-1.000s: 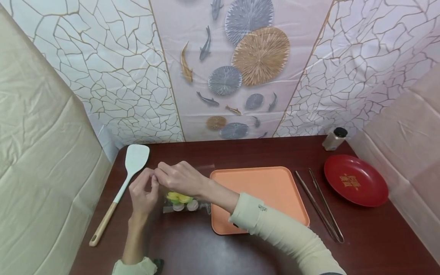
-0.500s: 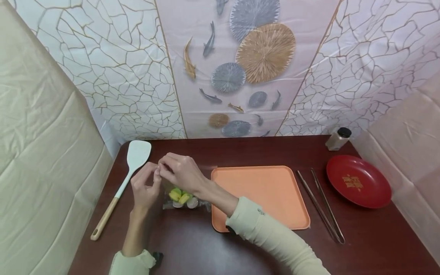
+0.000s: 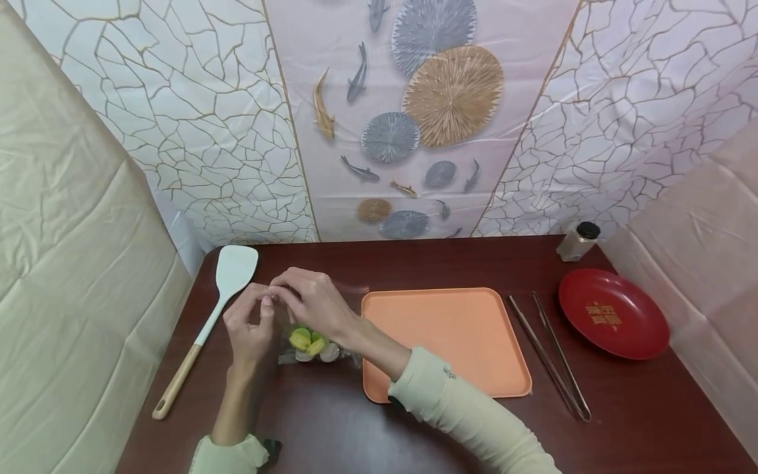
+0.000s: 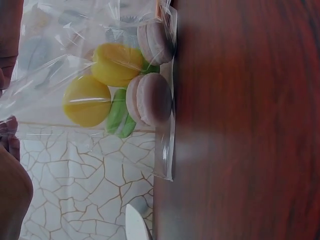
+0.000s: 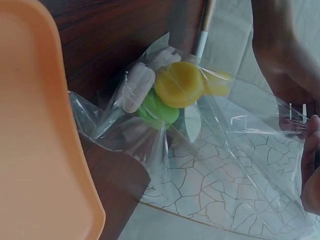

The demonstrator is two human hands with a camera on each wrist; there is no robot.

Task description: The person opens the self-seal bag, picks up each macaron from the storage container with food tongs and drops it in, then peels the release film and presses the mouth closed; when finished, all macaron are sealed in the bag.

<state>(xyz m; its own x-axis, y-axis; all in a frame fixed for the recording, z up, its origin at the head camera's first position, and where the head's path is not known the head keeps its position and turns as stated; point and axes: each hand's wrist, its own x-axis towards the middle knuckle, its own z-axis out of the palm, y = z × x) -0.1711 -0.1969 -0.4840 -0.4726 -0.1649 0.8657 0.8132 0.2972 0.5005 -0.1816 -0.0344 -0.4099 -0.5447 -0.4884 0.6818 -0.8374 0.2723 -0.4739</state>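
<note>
A clear plastic bag (image 4: 45, 110) hangs upright just over the dark table, with several macarons in its bottom. Yellow macarons (image 4: 117, 65), green ones (image 4: 118, 113) and pale lilac ones (image 4: 152, 99) lie loosely together inside. My left hand (image 3: 247, 329) pinches the bag's upper edge between thumb and fingers. Right beside it, my right hand (image 3: 316, 306) pinches the same edge, and the fingertips of both hands meet there. In the head view the right hand partly hides the bag. Through the film in the right wrist view, a yellow macaron (image 5: 179, 85) shows in front.
An orange tray (image 3: 444, 336) lies right of the bag, under my right forearm. Farther right are metal tongs (image 3: 551, 359), a red plate (image 3: 616, 313) and a black-capped jar (image 3: 577, 241). A white spatula (image 3: 227, 289) with a wooden handle lies at left.
Both hands stay together at the bag's top edge, with the fingers shifting slightly. The right hand's fingers have rolled a little, and the macarons show more fully below it than a second ago.
</note>
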